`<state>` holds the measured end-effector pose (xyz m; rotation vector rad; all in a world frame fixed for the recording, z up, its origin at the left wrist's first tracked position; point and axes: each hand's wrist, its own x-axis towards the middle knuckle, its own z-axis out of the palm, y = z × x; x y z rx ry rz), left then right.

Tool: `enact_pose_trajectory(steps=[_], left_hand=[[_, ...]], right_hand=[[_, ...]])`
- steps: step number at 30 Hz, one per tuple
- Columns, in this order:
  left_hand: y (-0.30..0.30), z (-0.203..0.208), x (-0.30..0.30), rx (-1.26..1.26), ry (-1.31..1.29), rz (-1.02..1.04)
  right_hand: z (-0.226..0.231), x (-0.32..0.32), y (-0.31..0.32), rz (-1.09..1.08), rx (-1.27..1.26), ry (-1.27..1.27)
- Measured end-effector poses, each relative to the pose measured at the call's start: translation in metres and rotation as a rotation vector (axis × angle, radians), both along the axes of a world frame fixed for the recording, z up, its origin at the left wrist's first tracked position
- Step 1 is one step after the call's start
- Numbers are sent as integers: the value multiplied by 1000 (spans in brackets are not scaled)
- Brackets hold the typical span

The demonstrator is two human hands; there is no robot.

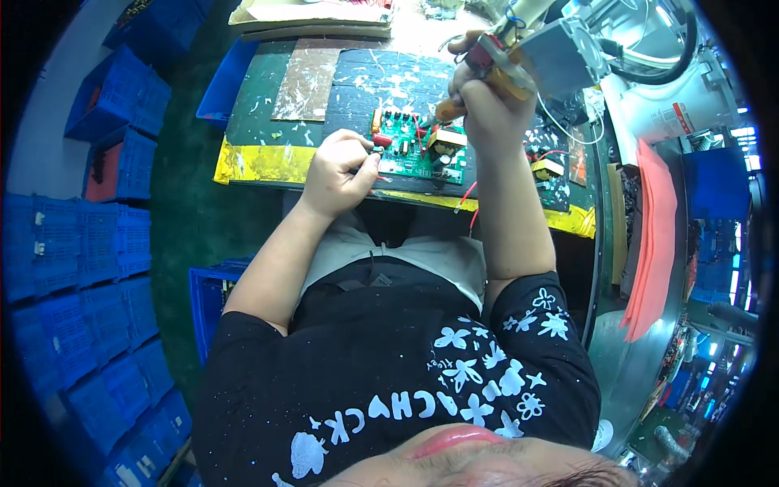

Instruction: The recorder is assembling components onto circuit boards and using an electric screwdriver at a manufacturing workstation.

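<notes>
Head view: a person in a black shirt with a white print sits at a desk whose front edge is covered with yellow tape. A green circuit board lies flat on the desk near that edge, partly on a dark mat flecked with white scraps. The board is roughly rectangular and crowded with parts: a row of small dark ones along its far edge, a narrow yellow block at its far left corner, a red part at its left side, and a large yellow-and-black block toward the right. Thin red wires loop up near its middle.

The board lies between the two hands, slightly nearer the person than the right one. The left hand is at the board's left edge, thumb and forefinger close together beside the red part; whether they pinch anything cannot be told. The right hand is raised beyond the board's far right corner, its fingers wrapped around a red and orange tool. The hands are well apart.

To the right of the right forearm, a second board with a yellow part lies on the desk. Blue crates stand stacked at far left, and red sheets hang at right
</notes>
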<state>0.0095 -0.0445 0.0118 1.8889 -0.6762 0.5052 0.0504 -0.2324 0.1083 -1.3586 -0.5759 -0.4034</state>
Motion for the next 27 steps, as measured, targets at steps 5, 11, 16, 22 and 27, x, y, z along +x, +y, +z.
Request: enact_pose_trajectory(steps=[5,11,16,22,27], left_hand=[[1,-2,1,-20,-11,-13],[1,-3,3,-24,-15,-27],[2,-4,3,-11,-33,-26],[1,-3,2,-11,-18,-29],[1,-2,1,1,-32,-14]], right_hand=[[-11,8,3,5,-62,41],[-11,18,10,-74,-223,8],[-10,20,13,-62,-314,26],[-9,22,13,-89,-263,71],[-9,22,12,-116,-312,170]])
